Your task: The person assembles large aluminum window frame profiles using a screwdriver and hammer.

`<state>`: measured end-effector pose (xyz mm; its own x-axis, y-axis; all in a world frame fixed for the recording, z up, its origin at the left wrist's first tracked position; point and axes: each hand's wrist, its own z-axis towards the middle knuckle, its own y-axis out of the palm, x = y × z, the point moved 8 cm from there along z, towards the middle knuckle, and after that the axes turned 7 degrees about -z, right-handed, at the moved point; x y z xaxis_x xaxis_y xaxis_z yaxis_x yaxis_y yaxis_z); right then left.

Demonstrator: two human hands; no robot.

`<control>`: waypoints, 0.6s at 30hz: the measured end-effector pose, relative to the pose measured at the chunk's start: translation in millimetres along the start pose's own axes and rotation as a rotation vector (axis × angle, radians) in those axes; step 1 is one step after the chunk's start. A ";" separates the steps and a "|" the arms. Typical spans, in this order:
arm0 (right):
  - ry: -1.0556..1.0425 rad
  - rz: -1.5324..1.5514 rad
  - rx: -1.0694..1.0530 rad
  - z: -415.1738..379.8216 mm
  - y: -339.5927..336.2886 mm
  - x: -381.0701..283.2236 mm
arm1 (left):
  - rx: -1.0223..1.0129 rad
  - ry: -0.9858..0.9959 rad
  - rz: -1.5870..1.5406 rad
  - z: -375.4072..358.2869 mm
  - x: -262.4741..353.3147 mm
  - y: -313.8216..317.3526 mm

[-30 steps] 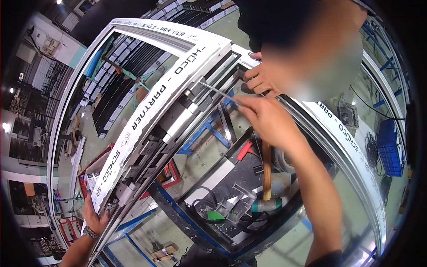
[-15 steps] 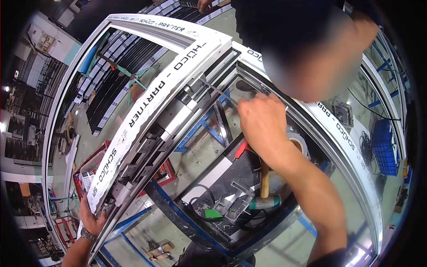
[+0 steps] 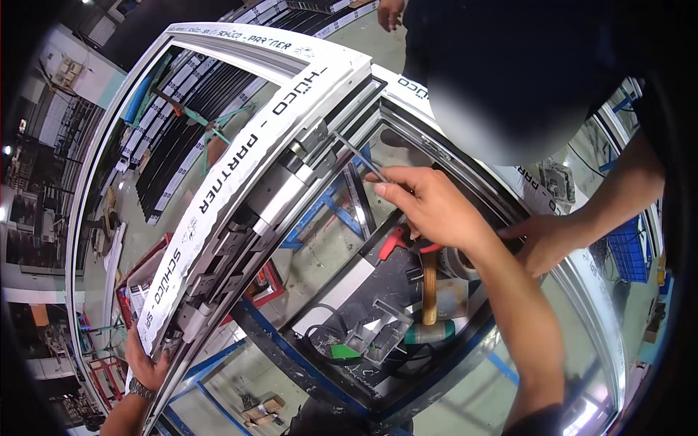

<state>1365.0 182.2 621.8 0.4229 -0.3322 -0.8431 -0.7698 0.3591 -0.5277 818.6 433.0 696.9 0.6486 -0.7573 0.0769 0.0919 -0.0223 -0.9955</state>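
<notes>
In my right hand (image 3: 429,200) a thin long hex key (image 3: 358,155) is pinched between thumb and fingers. Its far tip meets the upper end of the silver hinge (image 3: 282,195), fixed along the side of a raised door frame (image 3: 190,236) with white printed film. My left hand (image 3: 147,361), wearing a watch, is wrapped round the lower edge of that frame. Under my right hand, a tool tray (image 3: 349,272) holds a red-handled tool (image 3: 392,244), a hammer with a wooden handle (image 3: 430,291), a green-and-silver cylinder (image 3: 430,332) and grey metal brackets (image 3: 383,330).
A co-worker leans in from the far side, one hand (image 3: 550,240) by the right-hand frame (image 3: 545,190), the other hand (image 3: 390,13) hanging at the top. A blue crate (image 3: 631,247) stands right. Blue stand bars (image 3: 211,396) run below; dark profiles (image 3: 182,152) lie beyond the frame.
My right hand has shifted down and left along the hex key, from a closed fist to a pinch. The co-worker's arm has come in at the right, beside my forearm.
</notes>
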 end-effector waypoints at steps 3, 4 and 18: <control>0.025 -0.052 0.040 -2.6 3.1 -0.1 | -0.011 0.010 -0.020 1.5 1.9 0.2; 0.023 -0.065 0.037 -1.4 4.2 -0.2 | -0.012 0.008 -0.026 2.3 3.2 -0.2; 0.198 0.386 -0.143 17.3 34.2 27.6 | 0.004 0.013 0.011 2.4 0.8 -0.3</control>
<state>1358.5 200.4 578.7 0.0028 -0.3632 -0.9317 -0.9173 0.3701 -0.1471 820.9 434.0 697.3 0.6399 -0.7657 0.0656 0.0884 -0.0114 -0.9960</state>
